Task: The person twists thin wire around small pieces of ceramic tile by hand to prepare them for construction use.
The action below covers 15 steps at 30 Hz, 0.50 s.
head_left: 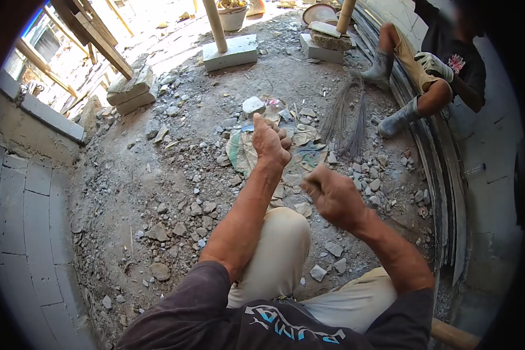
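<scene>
My left hand (270,142) is closed in a fist over the rubble, thumb uppermost. Its curled fingers hide whatever may be inside. Closer to me and to the right, my right hand (337,197) is also closed, slightly blurred, its contents hidden as well. Under the hands lie crumpled dirty sacking (239,153) and scattered stones (374,185). A pale broken block chunk (253,105) lies just beyond my left fist. To the right of the hands is a spread bundle of thin dark bristles (345,119), like a stick broom.
A seated person in boots (399,118) and gloves is at the right, beside long stacked strips (429,151). Poles rest on pale blocks (230,53) ahead. Block walls (26,221) flank the ground left and right. A bucket (232,17) stands at the back.
</scene>
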Each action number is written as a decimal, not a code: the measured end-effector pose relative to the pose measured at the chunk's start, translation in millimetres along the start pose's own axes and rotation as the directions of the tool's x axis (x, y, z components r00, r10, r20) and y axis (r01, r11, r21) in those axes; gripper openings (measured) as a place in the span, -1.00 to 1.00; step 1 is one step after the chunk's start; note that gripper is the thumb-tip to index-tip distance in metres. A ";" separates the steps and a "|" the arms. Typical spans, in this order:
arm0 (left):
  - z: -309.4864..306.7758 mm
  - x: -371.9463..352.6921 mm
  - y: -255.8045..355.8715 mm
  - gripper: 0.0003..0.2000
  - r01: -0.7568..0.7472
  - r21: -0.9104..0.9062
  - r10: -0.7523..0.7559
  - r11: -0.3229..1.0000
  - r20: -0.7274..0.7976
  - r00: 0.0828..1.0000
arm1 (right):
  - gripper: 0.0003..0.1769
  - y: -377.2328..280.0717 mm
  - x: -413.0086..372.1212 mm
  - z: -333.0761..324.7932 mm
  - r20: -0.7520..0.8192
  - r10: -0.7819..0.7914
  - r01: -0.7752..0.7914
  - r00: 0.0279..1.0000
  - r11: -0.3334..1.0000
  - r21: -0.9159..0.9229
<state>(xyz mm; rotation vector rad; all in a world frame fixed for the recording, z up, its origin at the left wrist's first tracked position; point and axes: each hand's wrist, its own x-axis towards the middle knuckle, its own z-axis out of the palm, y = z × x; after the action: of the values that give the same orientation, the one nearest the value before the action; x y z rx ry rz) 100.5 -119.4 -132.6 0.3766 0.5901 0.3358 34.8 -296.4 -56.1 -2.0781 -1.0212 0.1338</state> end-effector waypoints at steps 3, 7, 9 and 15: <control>-2.6 -2.4 -1.4 -0.54 0.001 0.001 -0.001 1.000 0.033 0.999 | -0.93 37.7 -19.9 28.5 0.242 -0.138 0.202 0.960 0.943 -0.265; -3.5 -11.2 -1.9 -0.52 0.026 -0.063 -0.027 0.998 -0.013 1.000 | -0.96 78.0 -22.0 4.9 0.085 0.001 0.036 0.996 0.899 -0.436; -6.0 -8.2 1.6 -0.52 0.049 -0.154 -0.051 0.987 -0.006 0.999 | -0.95 78.8 -27.8 -3.2 0.088 -0.039 0.075 0.995 0.886 -0.458; -3.4 13.2 21.1 -0.55 0.134 -0.038 -0.131 0.990 0.066 0.989 | -0.85 65.2 -80.3 -32.4 0.210 0.159 -0.085 0.965 0.943 -0.323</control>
<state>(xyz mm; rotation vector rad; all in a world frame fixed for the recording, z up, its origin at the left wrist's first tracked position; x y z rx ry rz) 104.7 -94.6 -132.3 0.3041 0.5417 0.2075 34.9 -396.0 -98.7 -2.4612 -1.1088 0.3049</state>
